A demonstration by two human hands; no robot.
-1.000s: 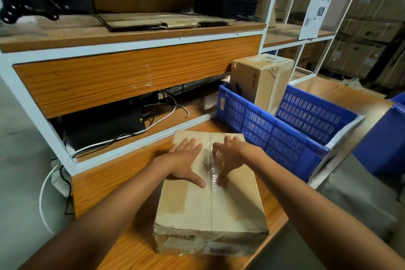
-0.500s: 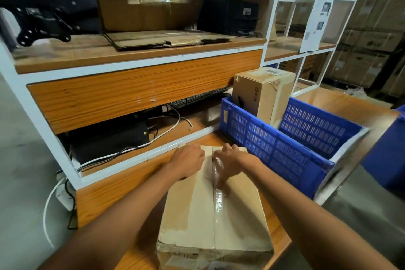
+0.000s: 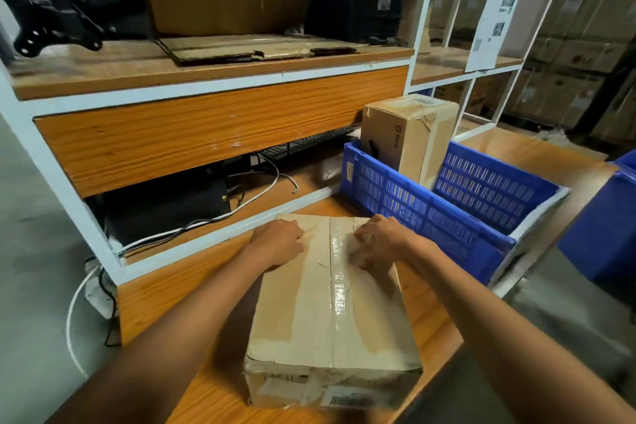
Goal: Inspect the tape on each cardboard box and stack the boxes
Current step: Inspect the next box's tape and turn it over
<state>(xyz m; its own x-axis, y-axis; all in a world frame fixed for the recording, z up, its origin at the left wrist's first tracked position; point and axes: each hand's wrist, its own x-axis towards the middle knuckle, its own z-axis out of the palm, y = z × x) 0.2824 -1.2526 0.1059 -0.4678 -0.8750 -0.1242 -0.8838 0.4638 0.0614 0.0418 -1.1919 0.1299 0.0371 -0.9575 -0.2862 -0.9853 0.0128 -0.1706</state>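
Observation:
A worn cardboard box (image 3: 309, 317) lies flat on the wooden table, a strip of clear glossy tape (image 3: 339, 289) running along its middle seam. My left hand (image 3: 279, 245) rests on the far left of the top, fingers bent and knuckles up. On the far right of the top sits my right hand (image 3: 380, 244), its bent fingertips at the right edge of the tape. Neither hand wraps round an edge of the box. A second, smaller cardboard box (image 3: 409, 136) stands upright in the blue crate (image 3: 426, 217).
The crate sits just right of the box on the table (image 3: 220, 392). A white-framed shelf unit (image 3: 213, 86) rises right behind, holding flattened cardboard, black equipment, a keyboard and cables. Another blue bin (image 3: 605, 227) is at the far right, with stacked cartons beyond.
My hands went from lying flat beside the seam to bent fingers at the far end of the top. They have drawn slightly apart, leaving the tape between them uncovered.

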